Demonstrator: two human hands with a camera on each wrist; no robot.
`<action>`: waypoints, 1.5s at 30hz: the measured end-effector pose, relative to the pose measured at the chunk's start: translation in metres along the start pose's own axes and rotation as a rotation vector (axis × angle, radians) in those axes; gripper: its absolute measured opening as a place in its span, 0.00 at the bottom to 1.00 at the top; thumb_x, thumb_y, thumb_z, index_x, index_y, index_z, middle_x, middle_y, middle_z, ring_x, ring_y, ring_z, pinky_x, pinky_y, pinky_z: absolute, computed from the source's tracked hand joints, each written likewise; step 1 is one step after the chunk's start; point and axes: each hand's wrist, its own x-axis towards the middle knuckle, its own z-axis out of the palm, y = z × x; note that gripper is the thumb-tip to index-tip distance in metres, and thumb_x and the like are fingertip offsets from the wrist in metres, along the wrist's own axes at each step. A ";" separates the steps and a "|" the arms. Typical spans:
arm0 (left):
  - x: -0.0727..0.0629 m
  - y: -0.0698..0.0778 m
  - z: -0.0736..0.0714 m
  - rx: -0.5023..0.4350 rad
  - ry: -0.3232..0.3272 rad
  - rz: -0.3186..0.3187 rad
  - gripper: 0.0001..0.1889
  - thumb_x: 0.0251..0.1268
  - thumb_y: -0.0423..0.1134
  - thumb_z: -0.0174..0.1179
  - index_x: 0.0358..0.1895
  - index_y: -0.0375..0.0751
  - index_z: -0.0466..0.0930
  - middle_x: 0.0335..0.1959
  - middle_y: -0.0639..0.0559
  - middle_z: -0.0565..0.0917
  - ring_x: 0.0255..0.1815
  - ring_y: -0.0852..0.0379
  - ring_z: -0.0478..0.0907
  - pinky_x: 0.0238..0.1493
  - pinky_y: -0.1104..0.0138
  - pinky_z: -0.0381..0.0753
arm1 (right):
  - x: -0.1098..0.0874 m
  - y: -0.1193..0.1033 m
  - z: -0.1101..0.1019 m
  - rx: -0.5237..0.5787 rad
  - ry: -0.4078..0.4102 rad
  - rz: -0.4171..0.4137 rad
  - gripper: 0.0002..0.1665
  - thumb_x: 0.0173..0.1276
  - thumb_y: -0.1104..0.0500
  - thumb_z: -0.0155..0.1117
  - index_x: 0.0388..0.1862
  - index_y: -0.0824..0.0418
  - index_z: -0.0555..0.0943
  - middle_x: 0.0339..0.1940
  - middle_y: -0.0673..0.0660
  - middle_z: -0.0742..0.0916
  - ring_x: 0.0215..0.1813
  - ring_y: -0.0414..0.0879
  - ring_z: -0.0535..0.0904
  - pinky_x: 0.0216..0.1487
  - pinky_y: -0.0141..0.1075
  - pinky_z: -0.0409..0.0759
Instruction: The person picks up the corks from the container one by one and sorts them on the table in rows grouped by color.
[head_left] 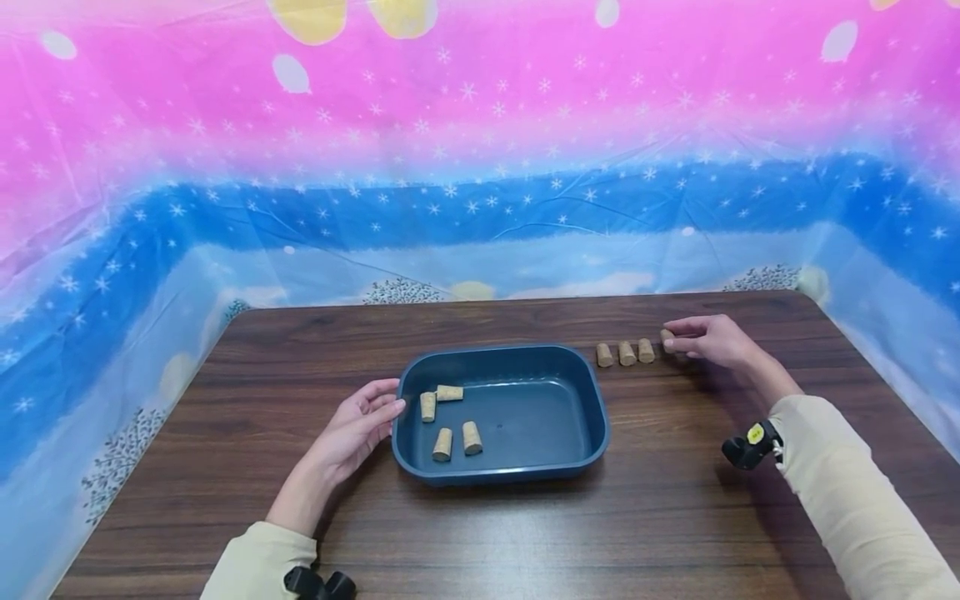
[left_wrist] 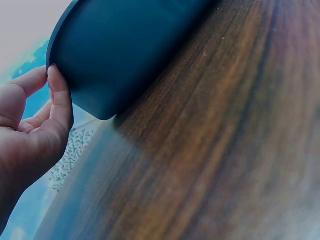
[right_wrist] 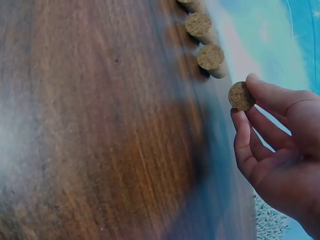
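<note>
My right hand pinches a cork stopper between thumb and fingers, at the right end of a row. Left of it, three more cork stoppers stand side by side on the table. At the middle of the table is a dark blue plastic basin, with several cork stoppers in its left half; two of these lean or lie close together. My left hand holds the basin's left rim, thumb and fingertips pinching the wall in the left wrist view.
The wooden table has rounded far corners. A pink and blue patterned cloth hangs behind it and along both sides. Black wrist cameras sit on both sleeves.
</note>
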 end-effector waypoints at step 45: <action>-0.001 -0.001 0.000 -0.003 -0.005 0.024 0.24 0.72 0.30 0.53 0.66 0.26 0.57 0.43 0.48 0.78 0.38 0.62 0.78 0.42 0.71 0.80 | -0.002 0.020 0.008 0.026 0.020 -0.051 0.35 0.69 0.51 0.64 0.66 0.72 0.69 0.58 0.71 0.79 0.45 0.42 0.79 0.42 0.33 0.77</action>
